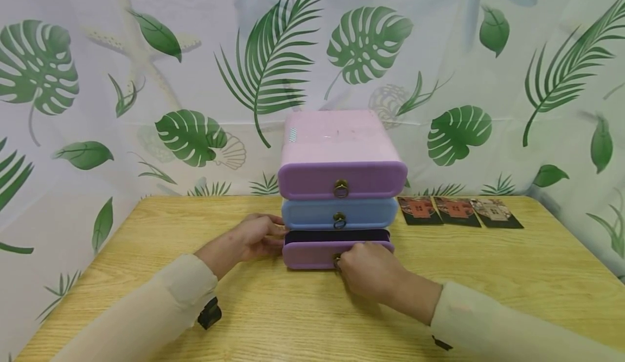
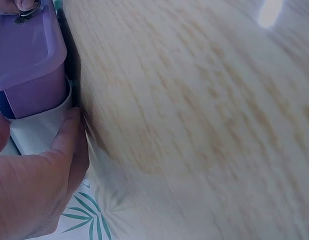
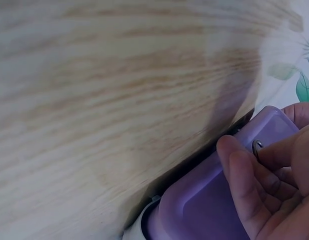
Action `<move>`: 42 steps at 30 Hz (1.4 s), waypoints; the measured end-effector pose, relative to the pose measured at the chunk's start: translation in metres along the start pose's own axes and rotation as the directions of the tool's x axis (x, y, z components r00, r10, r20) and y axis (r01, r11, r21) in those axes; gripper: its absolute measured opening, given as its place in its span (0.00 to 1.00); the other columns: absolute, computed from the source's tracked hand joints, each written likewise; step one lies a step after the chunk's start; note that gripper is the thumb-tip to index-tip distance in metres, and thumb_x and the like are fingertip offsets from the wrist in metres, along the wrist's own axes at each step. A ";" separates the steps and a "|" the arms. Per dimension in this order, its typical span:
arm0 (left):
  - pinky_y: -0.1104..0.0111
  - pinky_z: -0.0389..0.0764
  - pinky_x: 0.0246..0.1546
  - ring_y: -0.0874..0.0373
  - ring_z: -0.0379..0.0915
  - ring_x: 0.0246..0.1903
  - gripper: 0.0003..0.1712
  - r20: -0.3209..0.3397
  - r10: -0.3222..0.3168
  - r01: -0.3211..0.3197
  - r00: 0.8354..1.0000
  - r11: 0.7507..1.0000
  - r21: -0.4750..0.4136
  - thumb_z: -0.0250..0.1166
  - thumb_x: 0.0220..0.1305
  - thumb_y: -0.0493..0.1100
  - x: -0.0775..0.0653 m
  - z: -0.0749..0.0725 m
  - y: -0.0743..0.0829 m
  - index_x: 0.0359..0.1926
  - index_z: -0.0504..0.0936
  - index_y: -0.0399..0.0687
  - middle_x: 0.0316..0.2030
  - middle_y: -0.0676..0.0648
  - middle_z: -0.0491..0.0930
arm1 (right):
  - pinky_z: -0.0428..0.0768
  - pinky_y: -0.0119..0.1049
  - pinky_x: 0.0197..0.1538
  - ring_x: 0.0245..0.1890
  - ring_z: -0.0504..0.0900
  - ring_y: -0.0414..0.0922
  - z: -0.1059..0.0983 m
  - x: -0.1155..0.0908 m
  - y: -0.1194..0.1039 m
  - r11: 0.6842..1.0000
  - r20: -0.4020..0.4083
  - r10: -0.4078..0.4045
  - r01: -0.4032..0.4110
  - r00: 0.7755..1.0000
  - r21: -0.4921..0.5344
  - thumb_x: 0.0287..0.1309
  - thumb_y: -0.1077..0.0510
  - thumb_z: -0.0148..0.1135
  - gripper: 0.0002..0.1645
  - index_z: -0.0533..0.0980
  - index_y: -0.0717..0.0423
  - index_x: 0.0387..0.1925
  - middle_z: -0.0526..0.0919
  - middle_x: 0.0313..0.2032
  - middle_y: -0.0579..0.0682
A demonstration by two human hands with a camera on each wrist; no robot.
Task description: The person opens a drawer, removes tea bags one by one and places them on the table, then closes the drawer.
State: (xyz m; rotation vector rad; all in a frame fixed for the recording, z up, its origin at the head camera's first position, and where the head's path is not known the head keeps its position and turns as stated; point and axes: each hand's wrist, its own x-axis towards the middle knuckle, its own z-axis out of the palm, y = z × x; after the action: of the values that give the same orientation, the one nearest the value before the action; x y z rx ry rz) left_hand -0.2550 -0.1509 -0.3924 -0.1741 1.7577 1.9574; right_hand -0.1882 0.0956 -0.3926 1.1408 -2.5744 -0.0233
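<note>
A three-tier drawer unit stands on the table, with a pink casing (image 1: 337, 134) on top. Its upper drawer (image 1: 312, 181) is purple and its middle drawer (image 1: 310, 214) blue; both sit closed. The purple bottom drawer (image 1: 307, 256) is pulled partly out, a dark gap showing behind its front. My right hand (image 1: 373, 272) pinches the metal ring pull (image 3: 256, 148) on that drawer, fingers curled in. At the unit's lower left side, my left hand (image 1: 259, 237) rests against the white casing (image 2: 39, 131), fingers extended along it.
Three dark cards with printed pictures, including a red one (image 1: 420, 210) and a cream one (image 1: 495, 212), lie in a row right of the unit. The wooden table (image 1: 273, 318) meets a leaf-print cloth (image 1: 205, 80) behind the unit.
</note>
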 end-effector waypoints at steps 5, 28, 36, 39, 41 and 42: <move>0.58 0.79 0.45 0.48 0.76 0.40 0.22 0.003 -0.002 0.002 1.000 1.000 -0.008 0.55 0.59 0.30 0.001 -0.001 0.000 0.55 0.66 0.33 0.43 0.37 0.75 | 0.72 0.35 0.11 0.12 0.70 0.40 0.002 0.002 0.003 1.000 0.001 -0.001 0.001 1.000 -0.010 0.50 0.62 0.57 0.17 0.66 0.48 0.11 0.68 0.12 0.42; 0.54 0.79 0.44 0.43 0.76 0.41 0.21 0.059 -0.020 0.014 0.998 0.995 0.095 0.57 0.59 0.35 -0.004 0.000 0.005 0.54 0.66 0.35 0.43 0.40 0.76 | 0.73 0.41 0.13 0.13 0.73 0.45 0.017 0.012 0.024 0.995 -0.043 0.082 -0.085 0.996 -0.056 0.59 0.51 0.57 0.19 0.65 0.51 0.15 0.68 0.12 0.46; 0.52 0.78 0.46 0.43 0.76 0.41 0.24 0.080 -0.025 0.013 0.996 0.989 0.146 0.57 0.61 0.39 -0.010 -0.004 0.004 0.56 0.63 0.36 0.47 0.39 0.75 | 0.72 0.41 0.11 0.11 0.70 0.44 0.009 0.008 0.024 0.981 -0.039 0.165 -0.168 0.986 -0.094 0.57 0.50 0.58 0.22 0.63 0.49 0.12 0.68 0.11 0.46; 0.52 0.78 0.47 0.43 0.76 0.43 0.24 0.070 0.009 -0.022 0.997 0.983 0.181 0.58 0.61 0.39 -0.014 -0.005 0.007 0.56 0.64 0.36 0.47 0.39 0.75 | 0.70 0.37 0.12 0.11 0.67 0.40 0.001 0.006 0.024 0.987 -0.081 0.158 -0.160 0.984 -0.024 0.57 0.52 0.58 0.21 0.63 0.48 0.13 0.66 0.12 0.43; 0.53 0.78 0.46 0.43 0.75 0.44 0.23 0.059 0.053 -0.064 0.997 0.977 0.205 0.57 0.61 0.39 -0.018 -0.007 0.011 0.55 0.65 0.35 0.47 0.39 0.75 | 0.67 0.33 0.12 0.11 0.64 0.37 -0.005 0.005 0.025 0.989 -0.134 0.145 -0.142 0.980 0.028 0.57 0.53 0.57 0.21 0.61 0.46 0.13 0.63 0.11 0.41; 0.53 0.79 0.46 0.43 0.75 0.44 0.22 0.053 0.083 -0.092 0.995 0.972 0.216 0.57 0.61 0.39 -0.019 -0.008 0.013 0.55 0.66 0.34 0.47 0.39 0.75 | 0.65 0.31 0.12 0.11 0.61 0.36 -0.008 0.005 0.025 0.990 -0.167 0.138 -0.133 0.976 0.044 0.57 0.53 0.56 0.21 0.61 0.45 0.12 0.61 0.11 0.40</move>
State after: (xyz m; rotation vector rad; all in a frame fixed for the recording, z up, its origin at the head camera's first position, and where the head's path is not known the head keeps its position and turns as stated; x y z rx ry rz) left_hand -0.2460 -0.1640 -0.3737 0.0222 1.9651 1.7958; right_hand -0.2071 0.1104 -0.3800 0.9319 -2.5016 0.1421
